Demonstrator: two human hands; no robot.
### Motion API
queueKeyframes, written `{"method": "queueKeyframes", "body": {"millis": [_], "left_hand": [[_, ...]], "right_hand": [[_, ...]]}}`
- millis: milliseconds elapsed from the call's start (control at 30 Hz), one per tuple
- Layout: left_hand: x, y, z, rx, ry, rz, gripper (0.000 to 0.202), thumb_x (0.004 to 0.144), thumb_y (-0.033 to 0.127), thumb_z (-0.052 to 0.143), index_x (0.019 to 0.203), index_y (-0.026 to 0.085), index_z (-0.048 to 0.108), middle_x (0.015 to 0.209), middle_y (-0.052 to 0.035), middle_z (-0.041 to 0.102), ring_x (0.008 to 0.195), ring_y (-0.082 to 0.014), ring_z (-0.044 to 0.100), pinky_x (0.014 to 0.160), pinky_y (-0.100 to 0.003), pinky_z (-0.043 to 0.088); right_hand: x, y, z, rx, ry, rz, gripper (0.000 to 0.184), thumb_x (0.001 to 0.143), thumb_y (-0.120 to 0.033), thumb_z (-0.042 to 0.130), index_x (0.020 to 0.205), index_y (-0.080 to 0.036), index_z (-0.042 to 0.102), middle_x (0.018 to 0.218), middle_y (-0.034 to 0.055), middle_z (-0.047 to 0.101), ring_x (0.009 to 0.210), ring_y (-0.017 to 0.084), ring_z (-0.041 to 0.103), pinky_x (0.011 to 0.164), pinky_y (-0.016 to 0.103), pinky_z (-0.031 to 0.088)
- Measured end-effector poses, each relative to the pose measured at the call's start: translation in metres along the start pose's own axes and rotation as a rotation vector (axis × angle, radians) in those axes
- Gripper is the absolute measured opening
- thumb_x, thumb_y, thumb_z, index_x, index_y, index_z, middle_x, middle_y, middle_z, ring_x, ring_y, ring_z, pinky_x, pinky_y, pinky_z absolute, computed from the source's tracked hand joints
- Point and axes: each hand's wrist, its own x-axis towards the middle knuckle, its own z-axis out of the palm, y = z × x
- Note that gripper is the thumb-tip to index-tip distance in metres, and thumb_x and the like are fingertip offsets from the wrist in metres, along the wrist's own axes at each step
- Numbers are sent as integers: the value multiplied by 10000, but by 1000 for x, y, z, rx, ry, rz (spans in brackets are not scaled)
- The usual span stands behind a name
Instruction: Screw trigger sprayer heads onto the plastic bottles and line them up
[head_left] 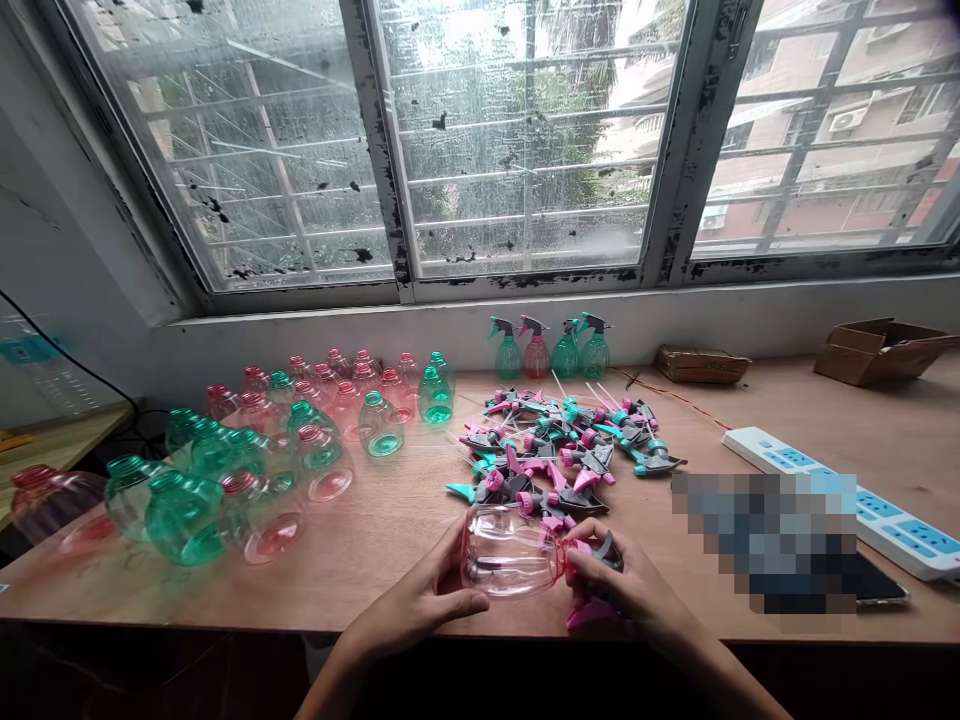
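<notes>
My left hand [424, 597] is wrapped round a clear pink plastic bottle [508, 548] lying on its side at the near edge of the wooden table [390, 520]. At the bottle's neck, my right hand [628, 585] is closed on a pink and grey spray trigger head [596, 580]. Just beyond the hands lies a pile of loose pink, teal and grey trigger heads [559, 450].
Several empty pink and green bottles [262, 460] stand at the left. A few assembled spray bottles [551, 350] stand by the window sill. A white power strip [847, 495] and a phone [874, 580] lie at the right; cardboard boxes [874, 348] sit at the far right.
</notes>
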Motion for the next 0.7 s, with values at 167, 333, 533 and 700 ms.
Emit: {"method": "queueKeyframes", "body": {"millis": [167,333,533,700], "left_hand": [[-2,1,1,134,56,43,1112,876,330,783,1613,379,-48,1735,-56,157,1595,-316,112,1299,-514,94],[-2,7,4,147,54,45,1172,849,308,811,1612,356,-76,1724,-82,203,1592,-323,125,1295,-516,131],[-1,10,4,64,37,-12,1076,861,400,780,1623,351,21,1724,-41,211,1594,-337,66,1292,-532,145],[-2,7,4,121,41,36,1106,872,337,783,1609,395,-39,1747,-14,42,1598,-330,57,1298,-532,82]], "right_hand": [[-1,-2,1,-20,27,-6,377,840,-513,785,917,-186,616,686,-20,699,595,163,651,606,289,483],[-1,-2,2,-14,18,1,390,823,-531,793,901,-193,616,679,-18,691,596,167,643,599,296,500],[-2,-3,-1,-49,-5,22,409,819,-560,784,916,-200,617,689,-15,694,612,177,653,615,302,514],[-1,-3,-1,-54,33,-7,396,833,-557,770,924,-199,629,705,-12,703,615,184,665,617,303,505]]}}
